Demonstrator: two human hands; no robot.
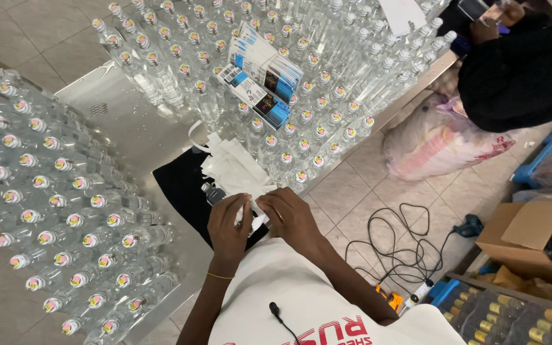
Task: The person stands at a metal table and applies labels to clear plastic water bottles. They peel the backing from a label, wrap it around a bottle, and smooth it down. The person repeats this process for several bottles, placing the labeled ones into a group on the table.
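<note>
My left hand (227, 225) and my right hand (289, 216) meet over a black cloth (179, 185) at the edge of a metal table (122, 105). Between them they hold a small clear bottle (213, 193) lying on its side, and the fingers of both hands pinch a white label (253, 220) against it. A loose pile of white labels (231, 167) lies just beyond my hands on the cloth. A thin gold bracelet is on my left wrist.
Several rows of clear capped bottles (65, 211) crowd the table on the left and at the back (327, 57), with blue-and-white label packs (260, 80) lying on them. On the right: another person in black (525, 70), a plastic bag (439, 140), floor cables (397, 249), a cardboard box (531, 233), crated bottles (512, 319).
</note>
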